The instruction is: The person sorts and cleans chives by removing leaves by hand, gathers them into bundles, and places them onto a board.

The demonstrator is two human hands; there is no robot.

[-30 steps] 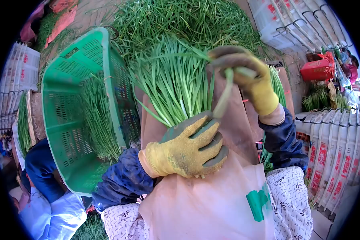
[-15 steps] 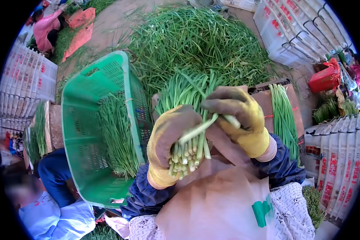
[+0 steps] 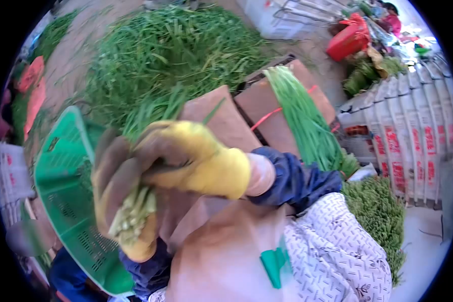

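Grasping the stalk bundle (image 3: 134, 214) low in our left hand (image 3: 113, 183), we curl our right hand (image 3: 201, 158) against it, grip unclear; green crate (image 3: 65, 183) edges nine o'clock, room opens over brown board (image 3: 217, 118) toward one

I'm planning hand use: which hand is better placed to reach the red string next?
Right, probably: the right hand is nearer the red string, while the left hand is wrapped around the stalk bunch.
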